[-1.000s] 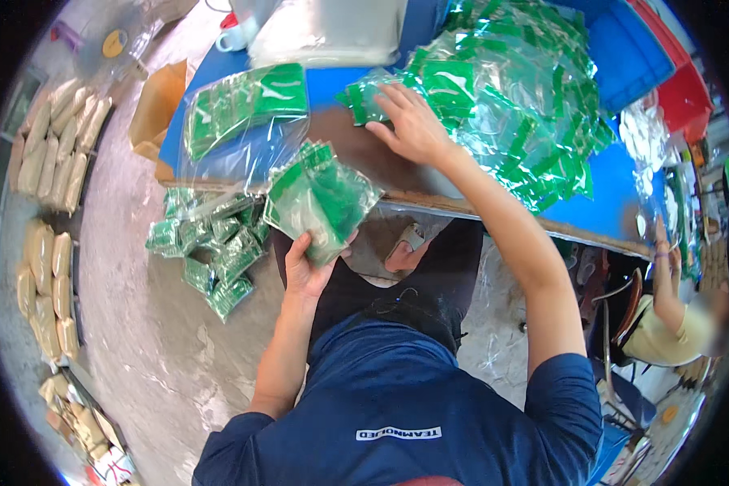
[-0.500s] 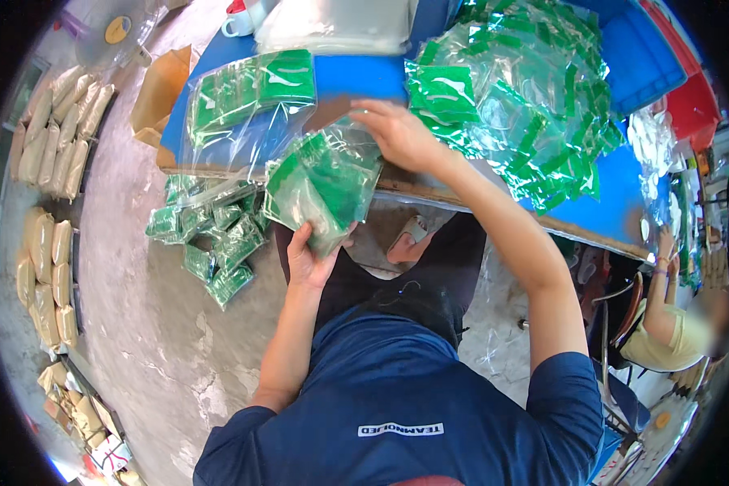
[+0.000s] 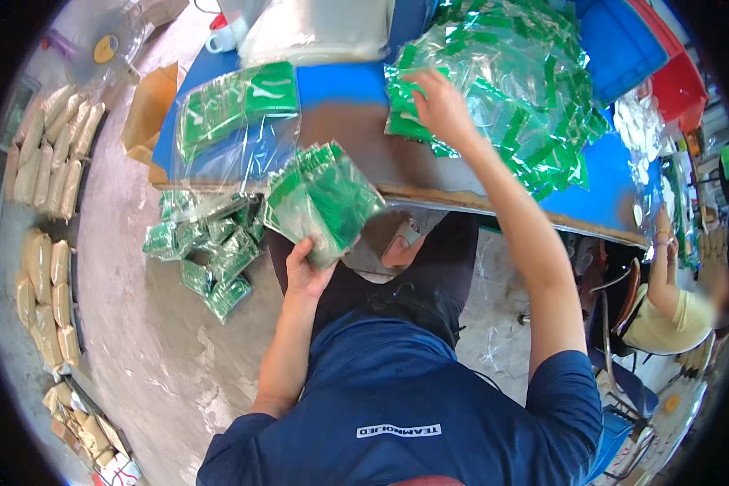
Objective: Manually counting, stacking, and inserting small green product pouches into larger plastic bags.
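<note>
My left hand [image 3: 309,274] is closed around the lower end of a fanned stack of green-and-clear plastic packets [image 3: 344,194]. The stack is held just off the table's near edge, above my lap. My right hand [image 3: 443,105] is over the left edge of a big heap of similar packets [image 3: 510,105]. Its thumb and fingers are apart, over a green packet [image 3: 403,116] on that edge; whether they touch it I cannot tell. To the left, a large clear bag [image 3: 239,121] with green packets in it lies on the blue table [image 3: 344,83].
Clear plastic sheets [image 3: 316,32] and a white cup [image 3: 221,36] are at the table's back. Blue [image 3: 624,49] and red bins [image 3: 674,89] stand right. Filled green bags [image 3: 211,251] lie on the floor by a cardboard box [image 3: 150,109]. Another person [image 3: 668,320] sits far right.
My right hand has moved from beside the held stack right and away to the heap's edge. The stack stays in my left hand, now more fully in view. The whole view has shifted slightly.
</note>
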Demonstrator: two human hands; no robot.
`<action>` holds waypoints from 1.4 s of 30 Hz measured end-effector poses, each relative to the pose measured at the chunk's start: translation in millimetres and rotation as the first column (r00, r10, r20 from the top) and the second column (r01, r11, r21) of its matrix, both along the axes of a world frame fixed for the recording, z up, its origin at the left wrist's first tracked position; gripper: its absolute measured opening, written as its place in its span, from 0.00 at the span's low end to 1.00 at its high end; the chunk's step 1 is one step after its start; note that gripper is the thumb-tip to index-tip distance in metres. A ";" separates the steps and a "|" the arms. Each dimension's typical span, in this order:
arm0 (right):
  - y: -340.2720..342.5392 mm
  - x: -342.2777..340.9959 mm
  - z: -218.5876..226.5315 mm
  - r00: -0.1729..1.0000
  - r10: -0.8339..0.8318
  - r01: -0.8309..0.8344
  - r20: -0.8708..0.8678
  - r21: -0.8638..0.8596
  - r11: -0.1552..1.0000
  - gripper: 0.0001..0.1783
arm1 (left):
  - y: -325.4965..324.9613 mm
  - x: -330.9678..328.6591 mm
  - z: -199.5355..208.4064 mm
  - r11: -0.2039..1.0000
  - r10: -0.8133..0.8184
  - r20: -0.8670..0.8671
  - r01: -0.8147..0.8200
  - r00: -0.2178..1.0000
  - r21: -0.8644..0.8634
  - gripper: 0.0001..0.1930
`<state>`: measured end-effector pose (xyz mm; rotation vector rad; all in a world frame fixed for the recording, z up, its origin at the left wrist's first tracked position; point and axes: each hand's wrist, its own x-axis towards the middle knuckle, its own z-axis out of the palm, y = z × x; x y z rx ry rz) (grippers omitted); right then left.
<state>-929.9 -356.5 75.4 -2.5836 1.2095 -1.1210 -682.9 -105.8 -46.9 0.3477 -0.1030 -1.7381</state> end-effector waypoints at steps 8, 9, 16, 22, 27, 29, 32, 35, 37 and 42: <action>-64.9 -53.8 -1.6 0.894 -0.200 0.210 -0.401 -0.017 0.977 0.21 | 9.7 -15.6 1.8 0.996 -0.084 0.022 0.085 0.996 -0.034 0.35; -62.2 -57.6 -2.4 0.943 -0.199 0.210 -0.266 0.013 0.978 0.19 | 7.9 -18.8 4.2 0.994 -0.108 0.018 0.108 0.994 -0.024 0.34; 110.6 26.5 40.4 0.950 0.308 -0.280 0.044 -0.311 0.908 0.14 | -11.0 -25.3 44.0 0.981 -0.073 0.277 0.018 0.958 0.195 0.30; 165.8 31.0 -6.7 0.817 0.568 -0.571 0.096 0.259 0.779 0.22 | -13.6 -26.2 45.8 0.990 -0.105 0.229 0.081 0.968 0.112 0.30; 151.6 28.4 -2.1 0.947 -0.074 -0.080 0.311 0.455 0.887 0.69 | -25.5 -30.9 69.7 0.998 0.033 0.544 -0.001 0.839 -0.059 0.31; 135.8 24.5 14.8 0.824 -0.064 -0.401 0.564 0.658 0.637 0.73 | -47.0 -23.8 93.4 0.981 0.111 0.694 0.031 0.712 -0.189 0.32; 113.4 25.9 38.9 0.834 0.076 -0.412 0.546 0.527 0.743 0.74 | -90.7 -6.0 121.8 0.911 0.298 0.785 0.084 0.543 -0.404 0.34; 99.0 25.9 22.3 0.900 0.167 -0.339 0.404 0.403 0.850 0.72 | -126.1 9.4 124.6 0.833 0.340 0.908 0.370 0.244 -0.411 0.41; 87.1 29.4 -19.1 0.936 0.192 -0.290 0.294 0.340 0.894 0.69 | -146.1 14.7 101.9 0.830 0.323 0.914 0.390 0.247 -0.399 0.51; 91.3 56.2 -8.1 0.916 0.080 -0.284 0.392 0.496 0.821 0.65 | -145.8 17.3 108.7 0.861 0.306 0.897 0.309 0.319 -0.404 0.57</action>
